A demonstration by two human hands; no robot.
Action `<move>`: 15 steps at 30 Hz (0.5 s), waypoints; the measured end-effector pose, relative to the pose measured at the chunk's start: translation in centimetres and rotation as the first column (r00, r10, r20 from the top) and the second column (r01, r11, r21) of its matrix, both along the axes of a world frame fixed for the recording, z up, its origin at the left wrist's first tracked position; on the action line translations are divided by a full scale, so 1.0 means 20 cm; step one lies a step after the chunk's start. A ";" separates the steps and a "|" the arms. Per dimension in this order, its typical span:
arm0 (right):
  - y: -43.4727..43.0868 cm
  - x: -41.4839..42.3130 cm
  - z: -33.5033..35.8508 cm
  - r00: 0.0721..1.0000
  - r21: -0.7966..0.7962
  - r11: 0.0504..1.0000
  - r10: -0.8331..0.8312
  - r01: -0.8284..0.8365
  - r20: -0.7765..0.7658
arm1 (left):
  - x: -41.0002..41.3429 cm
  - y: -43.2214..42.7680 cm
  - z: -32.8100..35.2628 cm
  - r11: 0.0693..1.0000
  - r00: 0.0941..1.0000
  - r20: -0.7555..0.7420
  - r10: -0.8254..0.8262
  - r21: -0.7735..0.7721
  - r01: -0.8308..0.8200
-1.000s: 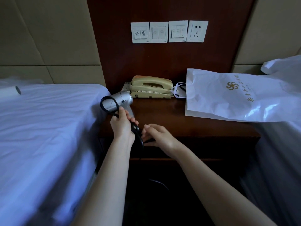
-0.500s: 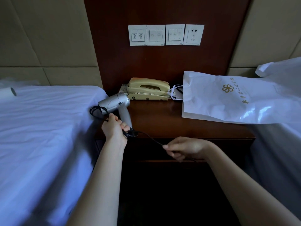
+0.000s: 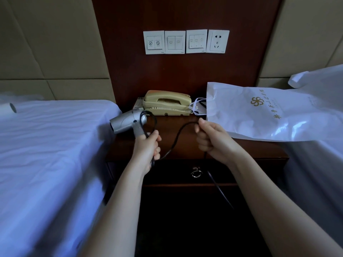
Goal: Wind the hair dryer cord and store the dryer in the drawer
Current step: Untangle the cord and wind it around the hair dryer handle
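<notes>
Between two white beds, above the dark table [image 3: 185, 145], the left hand [image 3: 147, 145] grips the silver hair dryer [image 3: 126, 121] by its handle; the right hand [image 3: 211, 138] pinches its black cord [image 3: 176, 138], looped between them.

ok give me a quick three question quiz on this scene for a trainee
1. True or false: the left hand grips the silver hair dryer by its handle.
2. Which hand holds up the black cord to the dryer's right?
3. What sits on the nightstand behind the dryer? A beige telephone, B lamp, C kettle.
Key: 1 true; 2 the right hand; 3 A.
</notes>
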State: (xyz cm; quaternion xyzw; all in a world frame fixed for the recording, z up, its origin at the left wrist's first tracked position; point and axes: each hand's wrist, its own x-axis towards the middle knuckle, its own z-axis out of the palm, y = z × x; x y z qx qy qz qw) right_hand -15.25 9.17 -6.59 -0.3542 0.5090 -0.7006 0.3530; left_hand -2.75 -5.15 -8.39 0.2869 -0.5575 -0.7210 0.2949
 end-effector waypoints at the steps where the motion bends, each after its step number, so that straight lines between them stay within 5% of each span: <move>1: -0.03 0.02 0.02 1.000 -0.038 0.999 0.004 -0.003 0.013 | -0.01 0.02 0.00 1.000 1.000 0.012 -0.016 -0.027 0.016; 15: -0.37 0.20 0.17 0.923 -0.084 0.963 -0.218 0.256 0.317 | -0.01 0.09 0.02 0.925 0.958 0.078 -0.277 -0.247 0.288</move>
